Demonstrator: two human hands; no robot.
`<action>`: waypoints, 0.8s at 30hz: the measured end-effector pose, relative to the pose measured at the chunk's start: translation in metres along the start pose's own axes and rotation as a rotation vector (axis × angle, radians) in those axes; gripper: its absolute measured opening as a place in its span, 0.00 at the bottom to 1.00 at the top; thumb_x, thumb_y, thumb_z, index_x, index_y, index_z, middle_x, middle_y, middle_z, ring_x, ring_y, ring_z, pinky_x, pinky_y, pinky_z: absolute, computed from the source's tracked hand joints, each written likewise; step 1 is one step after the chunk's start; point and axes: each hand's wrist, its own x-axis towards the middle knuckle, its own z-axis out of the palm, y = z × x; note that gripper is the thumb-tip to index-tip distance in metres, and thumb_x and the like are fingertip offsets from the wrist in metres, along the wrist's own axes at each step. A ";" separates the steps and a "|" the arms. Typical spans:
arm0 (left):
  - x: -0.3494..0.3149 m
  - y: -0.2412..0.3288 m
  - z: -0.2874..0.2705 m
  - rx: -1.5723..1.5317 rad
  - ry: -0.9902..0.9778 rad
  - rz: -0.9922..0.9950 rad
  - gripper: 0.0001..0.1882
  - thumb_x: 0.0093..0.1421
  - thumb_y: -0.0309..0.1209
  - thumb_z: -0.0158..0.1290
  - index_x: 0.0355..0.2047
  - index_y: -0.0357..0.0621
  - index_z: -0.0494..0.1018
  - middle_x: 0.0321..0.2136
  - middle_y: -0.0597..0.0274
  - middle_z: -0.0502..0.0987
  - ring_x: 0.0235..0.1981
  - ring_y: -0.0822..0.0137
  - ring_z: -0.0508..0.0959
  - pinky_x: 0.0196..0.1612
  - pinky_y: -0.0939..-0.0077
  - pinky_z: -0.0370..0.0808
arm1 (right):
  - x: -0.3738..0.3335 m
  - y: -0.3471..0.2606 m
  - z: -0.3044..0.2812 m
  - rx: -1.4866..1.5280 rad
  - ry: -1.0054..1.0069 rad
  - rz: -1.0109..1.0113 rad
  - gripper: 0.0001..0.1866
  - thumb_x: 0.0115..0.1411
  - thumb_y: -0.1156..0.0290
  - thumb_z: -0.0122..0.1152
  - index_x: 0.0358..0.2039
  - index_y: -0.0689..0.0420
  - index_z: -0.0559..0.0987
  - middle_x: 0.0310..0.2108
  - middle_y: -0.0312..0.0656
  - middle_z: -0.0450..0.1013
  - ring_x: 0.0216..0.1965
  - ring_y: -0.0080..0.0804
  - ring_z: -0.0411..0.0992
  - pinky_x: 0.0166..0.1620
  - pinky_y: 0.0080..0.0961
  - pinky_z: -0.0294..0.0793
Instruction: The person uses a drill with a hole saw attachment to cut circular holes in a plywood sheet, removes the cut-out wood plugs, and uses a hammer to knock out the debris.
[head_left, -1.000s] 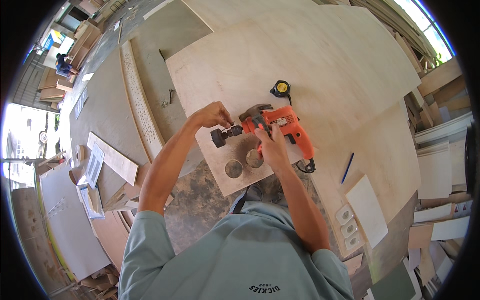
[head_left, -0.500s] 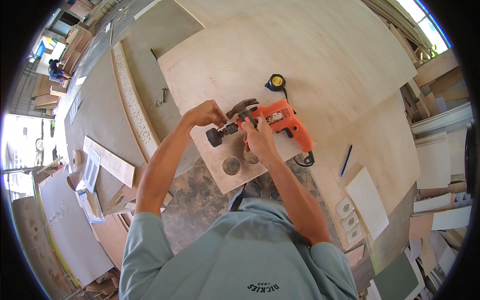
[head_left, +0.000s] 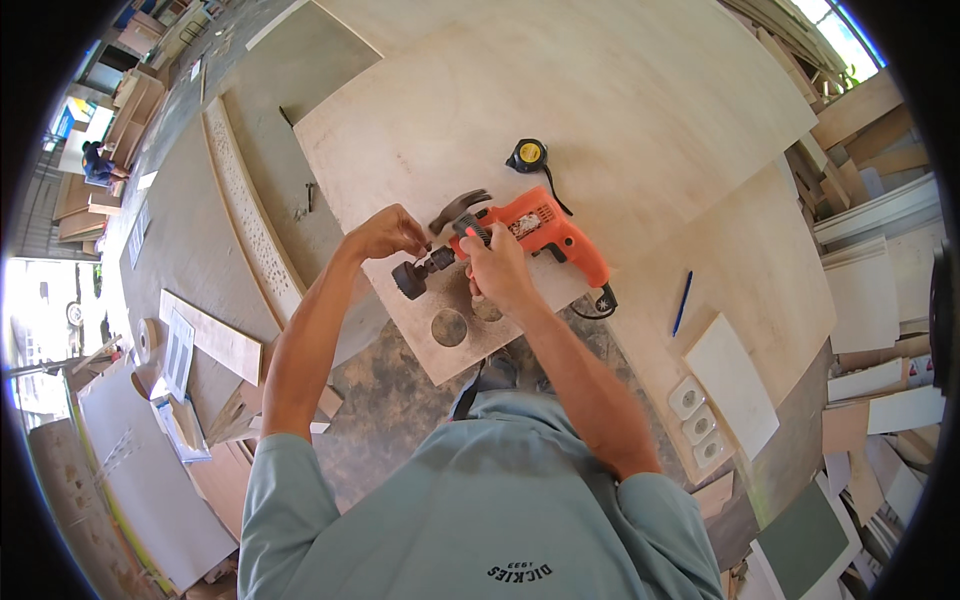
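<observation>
An orange power drill (head_left: 560,230) lies at a slant over the pale plywood sheet (head_left: 410,140), its handle toward the right. A black hole saw (head_left: 408,281) is fitted in its dark chuck (head_left: 438,261). My right hand (head_left: 498,268) is wrapped round the drill's front end. Beside the chuck, my left hand (head_left: 388,232) has its fingertips pinched together; a small dark bit shows there, too small to name. Just beyond the drill's front rests a claw hammer (head_left: 460,207), partly hidden. Round holes (head_left: 449,327) are cut near the sheet's close corner.
A yellow-black tape measure (head_left: 527,154) sits beyond the drill. To the right are a blue pen (head_left: 683,303), a white panel (head_left: 733,385) and a white socket strip (head_left: 697,425). A perforated curved strip (head_left: 250,200) lies left. Another person (head_left: 100,163) is far left.
The whole view has shifted, so the drill and both hands appear slightly further left. My right hand still grips the drill, and my left fingers stay pinched by the chuck.
</observation>
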 end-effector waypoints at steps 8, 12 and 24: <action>-0.004 -0.002 0.004 -0.084 0.010 -0.024 0.13 0.48 0.22 0.64 0.34 0.26 0.80 0.29 0.51 0.83 0.31 0.67 0.83 0.41 0.74 0.79 | 0.006 0.027 0.016 -0.119 0.141 -0.127 0.18 0.62 0.65 0.57 0.37 0.69 0.65 0.24 0.50 0.73 0.16 0.33 0.72 0.17 0.33 0.69; -0.012 -0.007 0.002 -0.081 0.011 -0.034 0.12 0.48 0.24 0.64 0.31 0.25 0.80 0.28 0.51 0.83 0.32 0.67 0.83 0.40 0.74 0.78 | -0.004 -0.002 0.001 -0.094 -0.129 0.032 0.18 0.63 0.66 0.57 0.40 0.67 0.63 0.22 0.46 0.72 0.14 0.29 0.70 0.17 0.31 0.68; -0.005 0.029 0.015 0.114 0.373 0.040 0.07 0.55 0.28 0.61 0.32 0.37 0.79 0.27 0.62 0.82 0.30 0.73 0.78 0.39 0.77 0.75 | -0.032 0.037 -0.134 0.274 0.455 -0.353 0.12 0.66 0.63 0.56 0.40 0.59 0.70 0.17 0.34 0.68 0.15 0.22 0.67 0.19 0.20 0.64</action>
